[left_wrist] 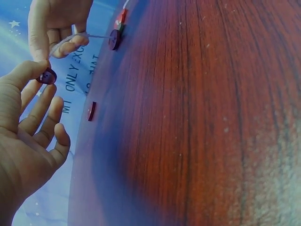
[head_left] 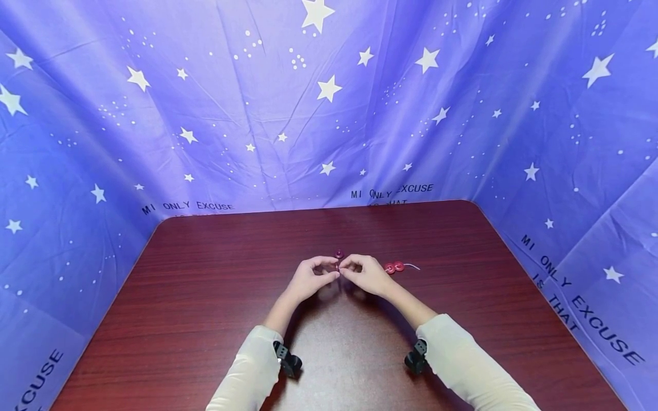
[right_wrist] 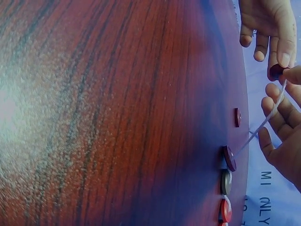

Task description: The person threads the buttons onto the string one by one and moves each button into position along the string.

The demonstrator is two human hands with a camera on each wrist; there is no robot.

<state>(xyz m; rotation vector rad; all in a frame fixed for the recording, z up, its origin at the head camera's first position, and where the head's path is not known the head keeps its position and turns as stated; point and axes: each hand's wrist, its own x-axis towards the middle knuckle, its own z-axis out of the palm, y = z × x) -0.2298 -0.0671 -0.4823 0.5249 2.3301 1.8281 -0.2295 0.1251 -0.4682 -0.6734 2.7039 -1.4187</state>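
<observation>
Between the left hand's point(head_left: 315, 278) thumb and finger is a dark red button point(left_wrist: 47, 76), held on edge above the table. Close against it, the right hand point(head_left: 366, 274) pinches a pale string point(right_wrist: 273, 110) by the button; the string's tip is hidden by the fingers. From there the string runs down to a row of threaded buttons on the table: a dark purple button point(right_wrist: 229, 158), a greyish button point(right_wrist: 226, 181) and red buttons point(head_left: 398, 266). The head view shows the string's other end point(head_left: 413, 266) lying to the right.
A loose dark red button point(head_left: 339, 253) lies on the brown wooden table point(head_left: 216, 297), just beyond the hands. Purple-blue star-print cloth point(head_left: 288, 114) hangs behind the table and along both sides. Each sleeve carries a black wrist camera point(head_left: 289, 361).
</observation>
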